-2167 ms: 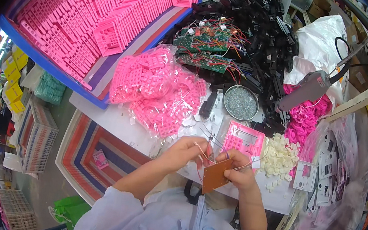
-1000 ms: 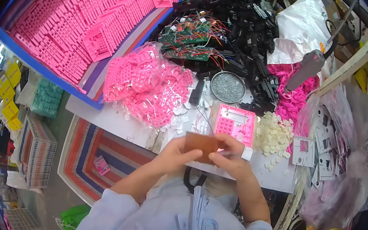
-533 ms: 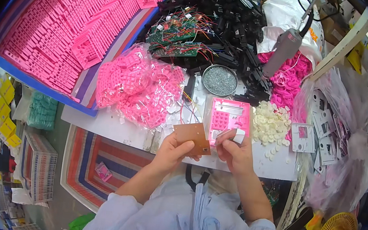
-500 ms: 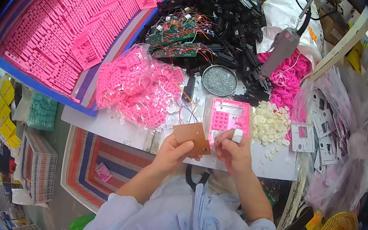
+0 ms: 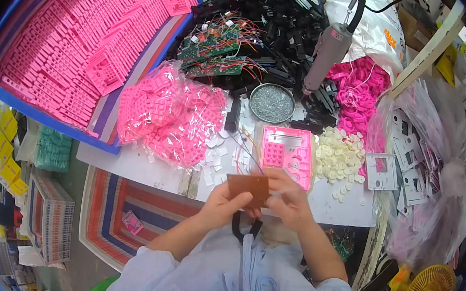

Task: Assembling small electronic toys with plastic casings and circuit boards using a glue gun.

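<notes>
My left hand (image 5: 224, 204) grips a brown circuit board (image 5: 248, 189) by its left and lower edge, thumb on the face turned to me. Thin wires (image 5: 248, 154) run from its far side. The fingers of my right hand (image 5: 287, 200) close on the board's right edge, with a slight blur; whether a small white piece is between them I cannot tell. Just beyond the hands, a pink plastic casing (image 5: 288, 155) lies open side up on the white table (image 5: 126, 162). Small white squares (image 5: 218, 164) are scattered to its left.
A round dish of small metal screws (image 5: 272, 102) stands behind the casing, cream discs (image 5: 339, 155) to its right. A grey electric screwdriver (image 5: 328, 58) hangs above. Bagged pink parts (image 5: 173, 115), wired green boards (image 5: 215, 53), black parts (image 5: 272, 16) and a blue-rimmed bin (image 5: 44, 122) surround this.
My right hand has moved left and down onto the board's right edge. The board has turned more level. The screwdriver appears farther left, and the whole view has shifted slightly.
</notes>
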A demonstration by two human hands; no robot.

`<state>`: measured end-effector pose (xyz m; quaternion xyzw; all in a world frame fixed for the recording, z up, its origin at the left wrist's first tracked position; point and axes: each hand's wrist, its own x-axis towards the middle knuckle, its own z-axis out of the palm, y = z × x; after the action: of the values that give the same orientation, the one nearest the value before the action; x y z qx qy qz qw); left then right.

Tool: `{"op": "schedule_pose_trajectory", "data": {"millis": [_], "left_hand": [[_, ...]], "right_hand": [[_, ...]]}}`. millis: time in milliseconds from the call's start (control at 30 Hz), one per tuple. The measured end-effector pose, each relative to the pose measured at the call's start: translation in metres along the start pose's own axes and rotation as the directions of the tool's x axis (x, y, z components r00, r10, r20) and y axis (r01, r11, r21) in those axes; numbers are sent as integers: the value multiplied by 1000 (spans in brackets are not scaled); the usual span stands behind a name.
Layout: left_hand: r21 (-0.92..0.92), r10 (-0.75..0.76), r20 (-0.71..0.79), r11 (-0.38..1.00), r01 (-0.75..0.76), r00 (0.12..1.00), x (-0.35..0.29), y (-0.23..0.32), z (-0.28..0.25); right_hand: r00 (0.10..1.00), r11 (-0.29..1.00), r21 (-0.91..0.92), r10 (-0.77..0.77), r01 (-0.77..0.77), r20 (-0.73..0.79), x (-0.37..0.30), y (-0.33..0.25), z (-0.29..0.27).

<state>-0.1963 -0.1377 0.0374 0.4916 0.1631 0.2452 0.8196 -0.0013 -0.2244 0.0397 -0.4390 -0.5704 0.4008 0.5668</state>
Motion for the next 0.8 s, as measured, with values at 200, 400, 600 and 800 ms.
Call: {"op": "schedule_pose_trajectory", "data": {"millis": [200, 400, 600, 800], "left_hand": [[251, 41, -97, 968, -15, 994, 3, -4, -17], [440, -101, 105, 897, 45, 989, 15, 15, -45], [520, -255, 261, 850, 87, 931, 32, 31, -47], [445, -293, 284, 884, 146, 913, 25, 7, -27]], "right_hand": [[811, 955, 195, 293, -224, -507, -33, -13, 6], [762, 751, 186, 648, -633, -22, -105, -54, -96], [933, 712, -628, 355, -314, -63, -31, -86, -104], [813, 820, -568, 283, 69, 508, 36, -32, -46]]}}
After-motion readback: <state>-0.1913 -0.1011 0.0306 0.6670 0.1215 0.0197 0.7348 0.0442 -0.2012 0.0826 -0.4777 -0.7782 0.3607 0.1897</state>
